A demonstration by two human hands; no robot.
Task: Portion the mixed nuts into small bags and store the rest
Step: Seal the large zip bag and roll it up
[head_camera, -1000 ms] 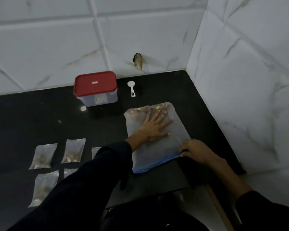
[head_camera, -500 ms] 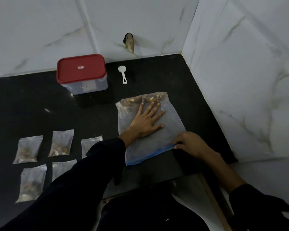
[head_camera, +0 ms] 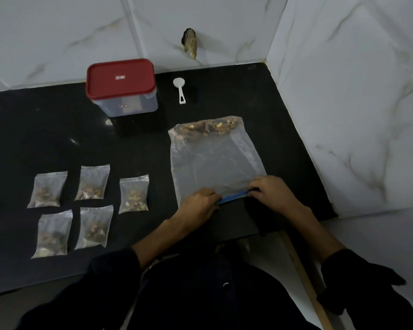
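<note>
A: Where does the large bag [head_camera: 215,160] lie?
B: Flat on the black tabletop [head_camera: 57,129], toward the right corner by the tiled wall [head_camera: 343,91]; the mixed nuts [head_camera: 210,127] sit heaped at its far end; its blue zip strip [head_camera: 234,196] is at the near edge.

A: And the hands?
B: Both are on that strip; the left hand [head_camera: 198,203] has its fingers curled over the strip's left part, pinching it; the right hand [head_camera: 272,194] is curled onto the right part, fingertips on the blue line; a short piece of strip shows between them.

A: The small bags?
B: Five of them [head_camera: 91,208] lie on the left side of the tabletop, three in the far row and two in the near row; each holds a little pile of nuts; none touches another, well apart from the large bag.

A: Anything else on the tabletop?
B: A clear container [head_camera: 126,103] with a red lid [head_camera: 119,78] on it stands near the back wall; a white scoop [head_camera: 180,90] lies just to its right, handle toward the person; dark sleeves cover both forearms partway.
</note>
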